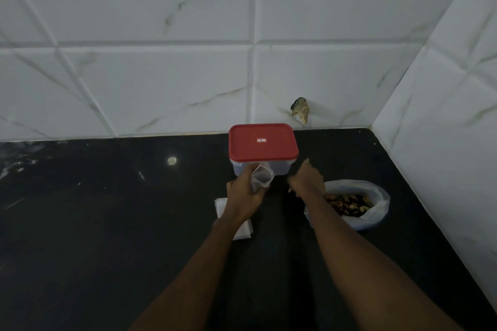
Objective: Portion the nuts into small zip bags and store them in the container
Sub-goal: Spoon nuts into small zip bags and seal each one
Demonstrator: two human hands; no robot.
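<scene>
Centrally, just below the middle of the frame, the fingers (248, 173) of the left hand (243, 195) are seen curled round a small zip bag (263, 177), which is held up with its mouth spread; no nuts can be made out inside it. The right hand (306, 180) is shown from the back, just right of that bag, with one finger raised and the rest turned away, so whether anything is pinched in it cannot be told. Directly behind both hands the container (279, 168) is found, closed by its red lid (263, 152). The nuts (349, 203) are kept in an open plastic bag (377, 196) at the right, beside the right forearm, and a stack of spare zip bags (242, 234) is partly covered by the left forearm. All of it is carried by a dark desk (107, 223) against a tiled wall (161, 75). The portioning step is judged to be in hand: nuts would next have to be fetched from the plastic bag and dropped into the held bag, and the lid would have to be lifted before storing. A small label (261, 140) is printed on the lid, but it cannot be read.
</scene>
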